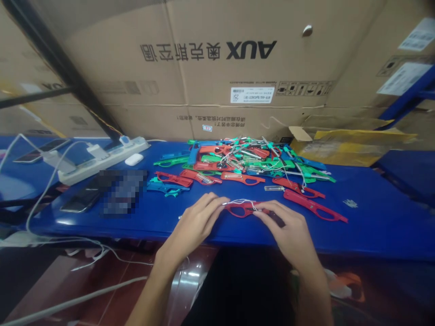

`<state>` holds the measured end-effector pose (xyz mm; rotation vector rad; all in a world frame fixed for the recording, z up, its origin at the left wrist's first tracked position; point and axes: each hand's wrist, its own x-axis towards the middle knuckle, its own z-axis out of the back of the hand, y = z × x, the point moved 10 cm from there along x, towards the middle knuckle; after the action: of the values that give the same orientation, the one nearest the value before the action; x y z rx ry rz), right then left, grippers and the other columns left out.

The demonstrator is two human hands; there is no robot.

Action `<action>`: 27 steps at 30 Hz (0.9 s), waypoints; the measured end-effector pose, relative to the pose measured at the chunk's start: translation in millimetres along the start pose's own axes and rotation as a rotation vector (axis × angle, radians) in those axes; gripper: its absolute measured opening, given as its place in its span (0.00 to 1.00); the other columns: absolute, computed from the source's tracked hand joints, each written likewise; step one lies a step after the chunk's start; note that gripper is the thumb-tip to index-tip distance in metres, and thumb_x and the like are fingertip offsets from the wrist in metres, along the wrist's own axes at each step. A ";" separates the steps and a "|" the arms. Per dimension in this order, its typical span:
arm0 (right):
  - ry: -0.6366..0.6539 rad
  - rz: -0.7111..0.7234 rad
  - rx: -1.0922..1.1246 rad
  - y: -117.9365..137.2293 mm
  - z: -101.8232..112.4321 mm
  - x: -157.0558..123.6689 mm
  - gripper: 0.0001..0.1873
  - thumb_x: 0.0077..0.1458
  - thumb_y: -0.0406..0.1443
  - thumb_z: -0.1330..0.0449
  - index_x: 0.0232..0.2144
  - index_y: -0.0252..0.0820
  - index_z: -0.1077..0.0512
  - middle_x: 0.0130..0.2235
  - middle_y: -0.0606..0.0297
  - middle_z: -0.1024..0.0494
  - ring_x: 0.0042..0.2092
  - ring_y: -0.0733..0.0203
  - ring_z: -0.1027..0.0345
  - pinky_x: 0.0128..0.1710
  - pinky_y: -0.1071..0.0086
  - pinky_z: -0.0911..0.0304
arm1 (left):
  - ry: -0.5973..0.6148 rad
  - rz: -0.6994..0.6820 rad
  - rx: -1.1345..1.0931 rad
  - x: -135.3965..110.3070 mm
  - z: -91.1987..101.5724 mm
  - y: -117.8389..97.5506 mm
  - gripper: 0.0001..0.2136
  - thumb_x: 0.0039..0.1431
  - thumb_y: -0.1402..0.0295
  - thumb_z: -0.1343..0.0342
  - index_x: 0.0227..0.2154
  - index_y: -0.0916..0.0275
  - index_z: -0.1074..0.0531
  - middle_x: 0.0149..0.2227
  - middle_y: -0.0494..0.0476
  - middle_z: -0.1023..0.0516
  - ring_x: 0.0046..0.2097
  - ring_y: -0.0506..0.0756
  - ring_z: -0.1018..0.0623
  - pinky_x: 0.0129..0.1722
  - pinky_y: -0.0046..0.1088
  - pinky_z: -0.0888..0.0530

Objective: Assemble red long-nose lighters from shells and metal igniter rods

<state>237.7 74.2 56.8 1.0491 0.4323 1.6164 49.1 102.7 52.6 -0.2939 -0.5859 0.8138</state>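
Note:
Near the front edge of a blue table (pixel 367 226), both my hands meet on one red plastic frame piece (pixel 242 209). My left hand (pixel 197 222) pinches a thin white wire (pixel 238 202) at the piece's left end. My right hand (pixel 288 228) grips the right end, fingers curled over it. Behind lies a heap of red, green and blue plastic pieces (pixel 248 160) tangled with wires and small clear tubes. A single red piece (pixel 314 206) lies just right of my right hand.
A white power strip (pixel 102 156) with plugged cables, a white earbud case (pixel 133 159) and phones (pixel 83 197) lie at the left. Large cardboard boxes (pixel 217 68) form a wall behind the table. An open box with yellow bags (pixel 350 145) sits at the back right.

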 end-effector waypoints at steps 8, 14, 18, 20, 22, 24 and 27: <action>-0.033 0.070 -0.294 -9.8 -8.5 -5.0 0.13 0.68 0.40 0.44 0.39 0.48 0.19 0.44 0.65 0.18 0.40 0.61 0.21 0.39 0.71 0.30 | -0.001 0.028 -0.033 -1.0 -6.5 5.2 0.14 0.75 0.68 0.54 0.56 0.56 0.28 0.49 0.59 0.28 0.49 0.57 0.26 0.50 0.39 0.26; -0.001 0.062 -0.318 -14.0 -13.9 -5.0 0.13 0.69 0.41 0.44 0.39 0.49 0.19 0.44 0.66 0.18 0.41 0.61 0.21 0.39 0.71 0.31 | 0.021 0.067 -0.047 -0.1 -8.4 8.6 0.13 0.74 0.69 0.53 0.55 0.54 0.29 0.49 0.58 0.27 0.49 0.57 0.27 0.51 0.39 0.28; -0.009 0.087 -0.278 -13.2 -14.3 -7.0 0.13 0.69 0.41 0.44 0.41 0.48 0.19 0.44 0.65 0.18 0.42 0.61 0.21 0.41 0.71 0.30 | 0.034 0.074 -0.076 -0.8 -10.2 10.5 0.12 0.75 0.69 0.54 0.54 0.54 0.29 0.49 0.57 0.26 0.50 0.57 0.27 0.52 0.40 0.29; -0.016 0.100 -0.248 -12.6 -14.0 -8.3 0.12 0.69 0.40 0.44 0.41 0.48 0.19 0.43 0.64 0.18 0.42 0.61 0.21 0.42 0.71 0.30 | 0.024 0.069 -0.091 -1.2 -9.5 10.6 0.12 0.75 0.70 0.53 0.55 0.55 0.29 0.49 0.57 0.26 0.50 0.56 0.26 0.53 0.40 0.29; -0.022 0.108 -0.220 -11.7 -13.7 -9.3 0.12 0.69 0.39 0.44 0.42 0.48 0.19 0.43 0.64 0.18 0.42 0.60 0.21 0.42 0.70 0.29 | 0.011 0.060 -0.103 -1.8 -8.2 10.4 0.13 0.75 0.70 0.53 0.55 0.55 0.30 0.49 0.57 0.25 0.50 0.56 0.26 0.54 0.41 0.29; -0.027 0.112 -0.192 -10.2 -13.4 -10.0 0.11 0.69 0.39 0.43 0.42 0.48 0.19 0.43 0.64 0.17 0.43 0.60 0.21 0.44 0.70 0.29 | 0.000 0.056 -0.114 -2.6 -7.1 10.5 0.13 0.74 0.70 0.52 0.56 0.54 0.29 0.49 0.57 0.25 0.50 0.56 0.26 0.53 0.40 0.29; -0.038 0.100 -0.149 -8.2 -12.7 -10.7 0.11 0.69 0.38 0.43 0.43 0.48 0.20 0.42 0.64 0.17 0.44 0.59 0.21 0.47 0.68 0.29 | -0.041 0.051 -0.130 -4.5 -3.1 10.6 0.13 0.74 0.70 0.51 0.56 0.54 0.29 0.49 0.58 0.27 0.50 0.56 0.27 0.52 0.38 0.29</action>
<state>232.3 70.1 39.5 1.0003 0.2332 1.6873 42.2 106.2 43.5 -0.4126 -0.6736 0.8338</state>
